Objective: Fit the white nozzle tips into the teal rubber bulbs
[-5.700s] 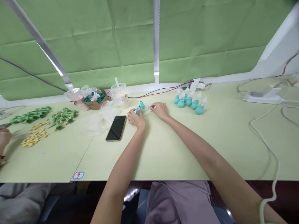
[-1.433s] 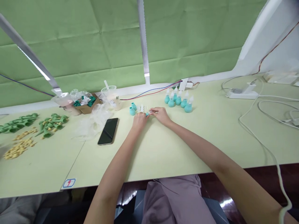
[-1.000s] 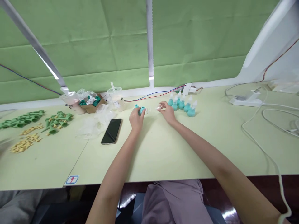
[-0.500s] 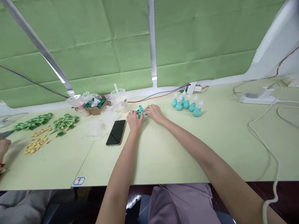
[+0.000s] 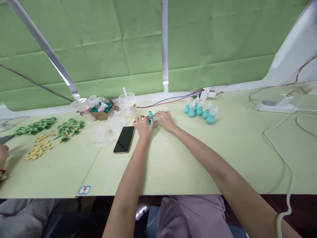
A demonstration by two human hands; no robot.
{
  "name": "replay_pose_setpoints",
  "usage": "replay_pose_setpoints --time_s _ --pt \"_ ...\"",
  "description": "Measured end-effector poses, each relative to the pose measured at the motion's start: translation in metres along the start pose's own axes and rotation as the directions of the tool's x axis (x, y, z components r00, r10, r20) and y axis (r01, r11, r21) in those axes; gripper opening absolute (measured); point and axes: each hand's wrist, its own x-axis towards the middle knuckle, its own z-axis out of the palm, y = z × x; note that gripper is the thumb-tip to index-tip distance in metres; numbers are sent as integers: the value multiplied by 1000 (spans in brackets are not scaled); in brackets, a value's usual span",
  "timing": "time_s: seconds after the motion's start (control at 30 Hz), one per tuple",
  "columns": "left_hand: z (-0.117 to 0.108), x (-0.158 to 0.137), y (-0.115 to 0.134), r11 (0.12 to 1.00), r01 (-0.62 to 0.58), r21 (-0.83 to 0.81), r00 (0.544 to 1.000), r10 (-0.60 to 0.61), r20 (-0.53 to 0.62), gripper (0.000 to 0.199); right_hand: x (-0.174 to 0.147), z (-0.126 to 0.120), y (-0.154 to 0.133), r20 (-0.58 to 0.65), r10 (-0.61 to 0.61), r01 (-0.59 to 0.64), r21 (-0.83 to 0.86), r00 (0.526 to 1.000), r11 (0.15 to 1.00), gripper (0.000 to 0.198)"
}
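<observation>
My left hand [image 5: 144, 126] is closed around a small turquoise bulb-shaped piece [image 5: 149, 122] with an open neck, low over the table. My right hand [image 5: 165, 120] faces it from the right. Its fingers are pinched at a pale see-through piece [image 5: 156, 118] close to the turquoise one; the exact shape is mostly hidden. Just behind the fingers stands another turquoise bulb-shaped piece [image 5: 150, 113]. To the right, several turquoise bulb-shaped pieces [image 5: 211, 119] stand upright, topped with clear pointed tips [image 5: 215, 109].
A black phone [image 5: 124, 139] and a clear plastic bag [image 5: 107, 130] lie left of my hands. Drink cups [image 5: 130, 107] and a cardboard box [image 5: 104, 115] stand behind. Green horn-shaped parts [image 5: 37, 127] and yellow pieces [image 5: 38, 151] lie by another person's hand [image 5: 3, 155]. A power strip [image 5: 276, 106] sits right.
Both hands stay together at the turquoise piece, with only slight finger movement. The whole view has shifted a little.
</observation>
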Motion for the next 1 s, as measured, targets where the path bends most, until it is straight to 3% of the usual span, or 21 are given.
replay_pose_setpoints --time_s 0.27,0.4,0.5,0.6,0.7,0.8,0.9,1.0 --pt "-5 1 5 1000 13 1 995 -13 100 29 -14 -25 19 -80 72 -73 -8 994 997 25" --pt "-10 6 3 999 39 -15 997 -38 66 30 -25 -40 19 -79 79 -82 -35 994 996 25" --pt "-18 12 -9 972 224 -68 969 -230 -92 31 -30 -39 -8 31 -78 78 -13 996 997 26" --pt "-21 17 -27 912 388 -131 896 -406 -177 37 -27 -24 -44 184 -308 312 11 933 950 41" --pt "-18 17 -41 869 467 -166 856 -491 -160 37 -15 -7 -68 249 -285 318 -102 926 943 32" --pt "-14 16 -46 853 489 -185 848 -514 -128 34 -3 3 -74 290 -277 337 -180 916 924 27" --pt "-11 15 -45 852 490 -184 853 -512 -101 33 2 3 -71 239 -234 268 -120 942 956 23" --pt "-10 16 -43 851 491 -186 857 -510 -74 33 1 1 -64 145 -66 62 38 987 997 20"
